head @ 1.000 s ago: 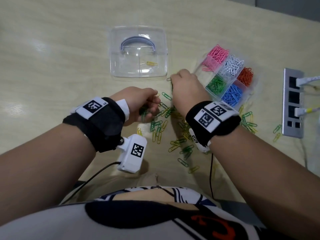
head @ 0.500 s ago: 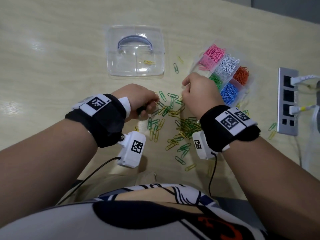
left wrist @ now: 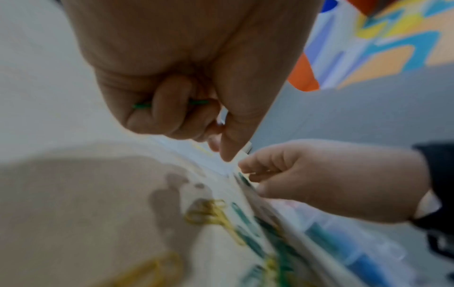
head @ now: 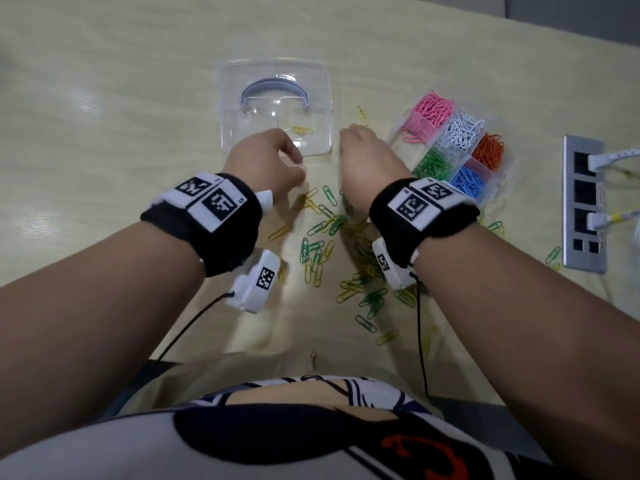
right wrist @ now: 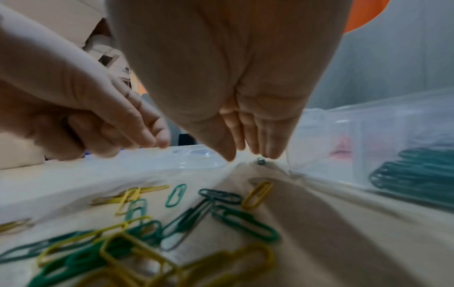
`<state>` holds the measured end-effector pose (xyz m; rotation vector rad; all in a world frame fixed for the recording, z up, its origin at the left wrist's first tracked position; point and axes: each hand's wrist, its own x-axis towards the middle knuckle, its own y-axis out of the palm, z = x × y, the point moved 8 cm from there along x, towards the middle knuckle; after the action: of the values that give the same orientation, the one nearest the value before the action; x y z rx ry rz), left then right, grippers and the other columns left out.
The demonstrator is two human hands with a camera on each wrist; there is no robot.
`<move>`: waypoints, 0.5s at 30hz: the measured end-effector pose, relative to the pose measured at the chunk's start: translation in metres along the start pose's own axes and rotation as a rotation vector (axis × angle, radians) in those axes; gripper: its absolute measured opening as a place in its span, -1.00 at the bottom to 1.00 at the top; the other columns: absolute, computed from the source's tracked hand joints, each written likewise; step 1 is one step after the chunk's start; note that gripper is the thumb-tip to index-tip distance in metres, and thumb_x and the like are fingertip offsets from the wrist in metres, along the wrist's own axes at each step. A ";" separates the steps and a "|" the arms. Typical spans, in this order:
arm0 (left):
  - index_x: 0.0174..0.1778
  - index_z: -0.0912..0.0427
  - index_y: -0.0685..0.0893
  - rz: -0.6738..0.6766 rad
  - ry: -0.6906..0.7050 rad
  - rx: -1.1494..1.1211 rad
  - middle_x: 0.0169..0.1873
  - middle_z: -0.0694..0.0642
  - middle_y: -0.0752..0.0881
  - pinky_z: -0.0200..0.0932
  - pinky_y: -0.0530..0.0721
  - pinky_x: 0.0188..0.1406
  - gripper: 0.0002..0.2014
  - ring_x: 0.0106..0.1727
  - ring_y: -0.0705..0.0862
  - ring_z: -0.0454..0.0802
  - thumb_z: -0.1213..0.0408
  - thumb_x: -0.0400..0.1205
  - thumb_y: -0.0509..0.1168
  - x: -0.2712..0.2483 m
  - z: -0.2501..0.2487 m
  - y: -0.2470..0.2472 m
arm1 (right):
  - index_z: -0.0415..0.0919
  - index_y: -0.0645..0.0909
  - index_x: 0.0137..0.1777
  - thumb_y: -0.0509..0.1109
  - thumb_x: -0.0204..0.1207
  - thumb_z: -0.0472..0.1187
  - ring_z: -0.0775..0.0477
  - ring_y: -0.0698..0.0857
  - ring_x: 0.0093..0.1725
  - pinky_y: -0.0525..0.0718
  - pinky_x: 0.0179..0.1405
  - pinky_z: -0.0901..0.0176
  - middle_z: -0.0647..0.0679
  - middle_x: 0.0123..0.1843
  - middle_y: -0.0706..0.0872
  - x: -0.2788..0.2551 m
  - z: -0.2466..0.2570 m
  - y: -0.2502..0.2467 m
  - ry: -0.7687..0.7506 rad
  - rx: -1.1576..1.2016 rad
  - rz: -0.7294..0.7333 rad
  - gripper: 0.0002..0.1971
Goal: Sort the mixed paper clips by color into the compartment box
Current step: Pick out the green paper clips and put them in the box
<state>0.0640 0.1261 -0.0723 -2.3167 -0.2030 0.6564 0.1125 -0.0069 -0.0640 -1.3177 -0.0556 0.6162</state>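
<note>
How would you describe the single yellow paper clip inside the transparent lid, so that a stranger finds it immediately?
Find the clear square lid with a curved handle, lying on the table left of the compartment box. The yellow paper clip lies inside it, near the left hand. It alone lies in the lid; the other loose clips lie on bare table.

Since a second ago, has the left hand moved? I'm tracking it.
Yes. The left hand moved away from the loose clips, up to the clear lid.

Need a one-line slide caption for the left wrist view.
Left hand curls around green paper clips, right hand reaching in over blurred yellow and green clips on the table.
</note>
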 end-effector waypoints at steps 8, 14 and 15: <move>0.14 0.11 0.63 -0.024 0.210 0.558 -0.03 0.19 0.65 -0.06 0.45 -0.16 -0.83 -0.03 0.58 0.18 0.25 0.67 0.23 0.030 -0.010 -0.011 | -0.32 0.53 0.27 0.16 0.56 -0.42 -0.28 0.49 0.25 0.42 -0.04 0.02 -0.25 0.26 0.47 -0.001 0.005 0.007 0.026 -0.131 -0.036 -0.69; 0.09 0.10 0.64 -0.044 0.352 0.638 0.00 0.19 0.64 -0.05 0.41 -0.21 -0.86 -0.01 0.59 0.22 0.25 0.68 0.22 0.021 -0.022 -0.010 | -0.33 0.47 0.37 0.10 0.50 -0.52 -0.28 0.51 0.32 0.51 0.26 0.00 -0.26 0.38 0.41 0.013 -0.006 -0.002 0.109 0.011 -0.075 -0.56; 0.06 0.10 0.65 -0.043 0.368 0.649 -0.02 0.18 0.65 -0.05 0.42 -0.22 -0.88 -0.03 0.60 0.21 0.25 0.67 0.23 0.018 -0.023 -0.009 | -0.33 0.42 0.43 0.10 0.51 -0.52 -0.29 0.48 0.40 0.47 0.33 0.01 -0.28 0.47 0.36 0.015 -0.007 -0.001 0.126 0.029 -0.063 -0.52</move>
<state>0.0917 0.1254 -0.0591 -1.7512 0.1193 0.2119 0.1284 -0.0059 -0.0697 -1.3193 0.0145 0.4777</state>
